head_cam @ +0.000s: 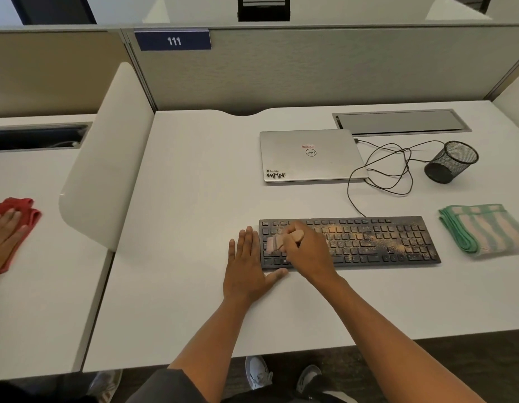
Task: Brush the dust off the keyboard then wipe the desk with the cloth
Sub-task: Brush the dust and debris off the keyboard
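The right hand is curled around the pale wooden handle of a small brush, which is blurred; its light bristles lie at the left end of the black keyboard, and the brush's long axis runs roughly left to right, handle end toward the right. The left hand lies flat and open on the white counter, fingers straight and pointing away from the person, just beside the keyboard's left edge, with the thumb reaching along its near edge. The keyboard lies with its long axis left to right, its key rows facing the person, and yellowish dust is scattered over its middle and right part. A folded green-and-cream striped cloth lies on the counter just right of the keyboard. Behind the keyboard is a closed silver Dell laptop, with a black cable looping from it, and a black mesh pen cup to the right. On the neighbouring desk at far left, another person's hand rests on a red cloth.
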A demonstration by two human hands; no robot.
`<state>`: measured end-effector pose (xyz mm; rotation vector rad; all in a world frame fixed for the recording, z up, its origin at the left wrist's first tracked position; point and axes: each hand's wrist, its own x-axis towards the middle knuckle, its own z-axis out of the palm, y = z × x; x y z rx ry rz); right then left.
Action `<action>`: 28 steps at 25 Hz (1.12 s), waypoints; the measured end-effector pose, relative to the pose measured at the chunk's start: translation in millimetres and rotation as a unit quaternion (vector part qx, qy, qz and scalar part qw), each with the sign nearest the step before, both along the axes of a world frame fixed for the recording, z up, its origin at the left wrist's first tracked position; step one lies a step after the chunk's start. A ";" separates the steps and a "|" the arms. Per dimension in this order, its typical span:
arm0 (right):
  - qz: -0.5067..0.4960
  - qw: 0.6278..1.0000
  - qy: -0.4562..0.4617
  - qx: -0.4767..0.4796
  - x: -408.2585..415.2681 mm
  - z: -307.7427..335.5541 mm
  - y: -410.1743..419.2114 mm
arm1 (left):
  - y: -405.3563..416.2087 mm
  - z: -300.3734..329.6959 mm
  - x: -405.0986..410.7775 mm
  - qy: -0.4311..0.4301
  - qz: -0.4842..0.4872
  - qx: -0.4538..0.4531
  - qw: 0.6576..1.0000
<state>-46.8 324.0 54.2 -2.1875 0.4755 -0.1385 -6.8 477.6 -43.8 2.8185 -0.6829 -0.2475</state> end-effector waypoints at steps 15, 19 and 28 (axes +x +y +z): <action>-0.015 0.999 -0.029 0.020 -13.5 2.8 2.4 | 0.0 2.4 -0.8 0.003 0.000 -0.002 1.000; -0.001 1.000 -0.003 -0.007 -27.8 -2.2 5.0 | -0.2 4.3 -0.5 0.002 -0.002 0.002 1.000; 0.045 0.998 -0.015 -0.048 -35.4 1.0 -0.7 | -1.6 3.1 -1.8 -0.011 0.003 -0.008 1.000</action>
